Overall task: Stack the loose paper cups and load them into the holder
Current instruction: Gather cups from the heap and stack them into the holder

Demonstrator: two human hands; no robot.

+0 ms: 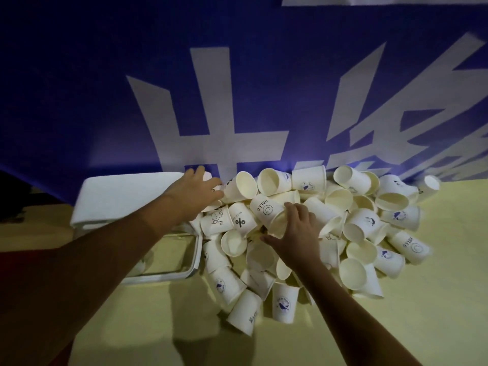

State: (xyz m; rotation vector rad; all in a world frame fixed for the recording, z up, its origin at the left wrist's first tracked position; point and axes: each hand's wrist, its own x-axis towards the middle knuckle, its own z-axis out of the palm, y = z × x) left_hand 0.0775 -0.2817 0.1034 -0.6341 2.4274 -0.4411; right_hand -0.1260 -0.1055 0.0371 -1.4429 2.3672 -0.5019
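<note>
Bare forearms reach forward, apart: right hand (295,228) curls round a white "HELLO" paper cup (264,206); left hand (194,190) grip unclear. White paper cups (361,223) lie heaped, unstacked, beside the white plastic holder (196,249); loading looks unstarted.

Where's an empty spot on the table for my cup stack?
Bare table lies in front, between the two forearms, and front right, beyond the cup pile. The middle is crowded with cups from the white box to the blue banner. The right hand grips a HELLO cup there.
</note>
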